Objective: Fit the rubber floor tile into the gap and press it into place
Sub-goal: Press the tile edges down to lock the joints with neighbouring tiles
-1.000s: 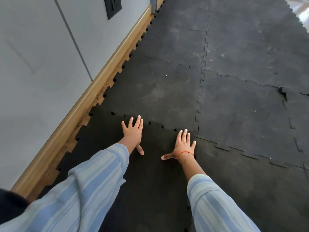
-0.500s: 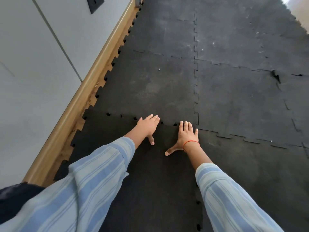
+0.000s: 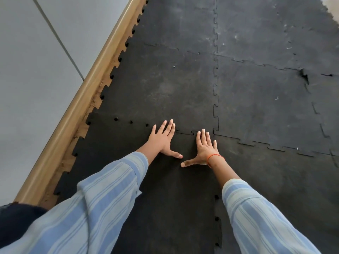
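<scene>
The black rubber floor tile (image 3: 117,149) lies in the gap beside the wall, its toothed far edge meeting the tile beyond. Small dark holes still show along the left part of that seam; the right part looks closed. My left hand (image 3: 163,139) lies flat on the tile, fingers spread, fingertips reaching the far seam. My right hand (image 3: 204,150), with an orange wrist band, lies flat beside it near the tile's far right corner, thumb pointing left. Neither hand holds anything.
Several interlocked black rubber tiles (image 3: 256,99) cover the floor ahead and to the right. A wooden skirting board (image 3: 88,87) and grey wall (image 3: 36,70) run along the left. A torn notch (image 3: 304,76) shows at a far right seam.
Both hands have shifted to the right along the far seam and closer together; my left hand, on its edge half a second ago, now lies flat. The camera has tilted down.
</scene>
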### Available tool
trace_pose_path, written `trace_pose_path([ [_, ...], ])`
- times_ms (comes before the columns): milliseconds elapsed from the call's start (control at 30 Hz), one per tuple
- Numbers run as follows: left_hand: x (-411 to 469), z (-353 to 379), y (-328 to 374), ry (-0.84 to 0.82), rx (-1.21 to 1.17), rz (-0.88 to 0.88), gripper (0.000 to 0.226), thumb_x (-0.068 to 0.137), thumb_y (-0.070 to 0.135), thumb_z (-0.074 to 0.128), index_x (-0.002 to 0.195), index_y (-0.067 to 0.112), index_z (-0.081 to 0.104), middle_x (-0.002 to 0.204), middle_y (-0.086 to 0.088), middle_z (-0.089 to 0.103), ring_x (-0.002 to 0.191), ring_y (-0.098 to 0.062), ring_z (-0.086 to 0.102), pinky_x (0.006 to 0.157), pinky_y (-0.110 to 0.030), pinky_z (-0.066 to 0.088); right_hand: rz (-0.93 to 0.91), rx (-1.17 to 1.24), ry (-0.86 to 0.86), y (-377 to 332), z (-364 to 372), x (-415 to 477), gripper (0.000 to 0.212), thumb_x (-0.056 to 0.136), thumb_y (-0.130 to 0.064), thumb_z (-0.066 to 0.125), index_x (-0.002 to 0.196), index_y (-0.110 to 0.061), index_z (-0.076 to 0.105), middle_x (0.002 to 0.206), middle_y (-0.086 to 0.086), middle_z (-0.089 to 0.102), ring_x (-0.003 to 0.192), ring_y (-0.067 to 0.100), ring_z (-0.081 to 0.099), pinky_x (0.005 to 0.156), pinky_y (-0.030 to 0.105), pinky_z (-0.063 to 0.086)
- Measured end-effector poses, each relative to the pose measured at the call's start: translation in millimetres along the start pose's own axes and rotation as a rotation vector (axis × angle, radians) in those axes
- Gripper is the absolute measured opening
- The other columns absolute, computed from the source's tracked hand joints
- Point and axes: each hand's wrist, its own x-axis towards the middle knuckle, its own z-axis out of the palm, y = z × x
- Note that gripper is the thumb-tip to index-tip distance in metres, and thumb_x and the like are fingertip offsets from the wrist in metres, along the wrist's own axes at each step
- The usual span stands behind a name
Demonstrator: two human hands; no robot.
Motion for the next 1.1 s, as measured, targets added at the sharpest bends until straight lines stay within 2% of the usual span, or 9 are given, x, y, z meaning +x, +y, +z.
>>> trace_pose_path([
  [233, -0.9, -2.6, 2.2, 0.001, 0.033, -0.005, 0.132, 0.066, 0.087, 0.047, 0.147, 0.014, -0.027, 0.153, -0.003, -0.036, 0.143, -0.026, -0.027, 0.115, -0.055, -0.006, 0.017, -0.024, -0.053, -4.0, -5.5, 0.2, 0.152, 0.05, -0.076, 0.073, 0.147, -0.014, -0.025, 0.155, 0.004, -0.034, 0.143, 0.022, -0.03, 0.118, 0.051, -0.009],
  [367, -17.5, 2.7, -12.3, 0.066, 0.017, 0.0, 0.122, 0.071, 0.088, 0.036, 0.149, 0.013, -0.021, 0.157, -0.003, -0.028, 0.146, -0.02, -0.019, 0.117, -0.052, -0.004, 0.042, -0.033, -0.048, -11.4, -9.1, -7.4, 0.148, 0.054, -0.07, 0.076, 0.15, -0.01, -0.019, 0.158, 0.007, -0.028, 0.146, 0.023, -0.023, 0.119, 0.05, -0.006],
  [433, -32.3, 14.5, -36.5, 0.127, -0.045, -0.089, 0.118, 0.073, 0.088, 0.029, 0.15, 0.012, -0.019, 0.157, -0.004, -0.026, 0.147, -0.019, -0.017, 0.118, -0.049, -0.004, 0.017, -0.026, -0.047, -18.8, -8.4, -9.3, 0.138, 0.062, -0.062, 0.077, 0.151, -0.007, -0.013, 0.159, 0.008, -0.023, 0.148, 0.023, -0.018, 0.119, 0.049, -0.005],
  [533, -53.6, 27.9, -73.9, 0.162, -0.079, -0.2, 0.113, 0.076, 0.086, 0.026, 0.15, 0.014, -0.018, 0.157, -0.004, -0.028, 0.147, -0.019, -0.017, 0.118, -0.048, -0.003, -0.108, 0.06, -0.043, -49.7, -7.7, -8.2, 0.107, 0.082, -0.043, 0.068, 0.152, -0.006, -0.004, 0.161, 0.008, -0.017, 0.149, 0.022, -0.012, 0.12, 0.048, 0.001],
  [667, -53.2, 20.6, -97.9, 0.06, -0.081, -0.148, 0.105, 0.082, 0.08, 0.03, 0.15, 0.016, -0.018, 0.157, -0.002, -0.028, 0.147, -0.018, -0.015, 0.117, -0.051, -0.001, -0.334, 0.017, -0.015, -112.1, -5.2, -3.7, 0.08, 0.094, -0.017, 0.051, 0.152, -0.007, -0.002, 0.162, 0.008, -0.013, 0.15, 0.022, -0.009, 0.121, 0.045, 0.008],
  [767, -46.2, 19.5, -101.4, 0.012, -0.099, -0.13, 0.095, 0.089, 0.069, 0.032, 0.15, 0.017, -0.018, 0.156, -0.002, -0.03, 0.146, -0.018, -0.017, 0.117, -0.051, 0.0, -0.382, -0.047, 0.0, -139.4, 0.6, 2.5, 0.077, 0.093, -0.005, 0.043, 0.152, -0.008, -0.005, 0.162, 0.007, -0.014, 0.15, 0.02, -0.009, 0.121, 0.043, 0.008],
  [1000, -40.2, 25.7, -110.5, 0.049, -0.123, -0.094, 0.076, 0.098, 0.055, 0.026, 0.15, 0.02, -0.017, 0.156, 0.001, -0.03, 0.146, -0.017, -0.018, 0.117, -0.051, -0.002, -0.352, -0.127, -0.044, -149.0, -1.3, 15.9, 0.079, 0.094, -0.011, 0.043, 0.152, -0.013, -0.01, 0.16, 0.001, -0.022, 0.148, 0.016, -0.015, 0.121, 0.041, 0.002],
  [1067, -45.1, 26.8, -114.0, 0.104, -0.143, -0.106, 0.083, 0.095, 0.059, 0.03, 0.151, 0.017, -0.016, 0.157, -0.003, -0.027, 0.147, -0.019, -0.015, 0.117, -0.049, 0.001, -0.341, -0.103, -0.044, -148.4, 0.4, 13.1, 0.08, 0.094, -0.017, 0.045, 0.152, -0.014, -0.01, 0.16, 0.0, -0.021, 0.148, 0.016, -0.016, 0.121, 0.042, 0.002],
  [1100, -50.7, 28.5, -120.5, 0.139, -0.182, -0.171, 0.093, 0.091, 0.067, 0.032, 0.15, 0.014, -0.017, 0.157, -0.005, -0.027, 0.147, -0.022, -0.014, 0.118, -0.048, 0.001, -0.322, -0.073, -0.036, -144.9, 2.4, 11.1, 0.081, 0.094, -0.023, 0.046, 0.152, -0.014, -0.009, 0.16, 0.0, -0.021, 0.148, 0.016, -0.016, 0.121, 0.043, 0.002],
])
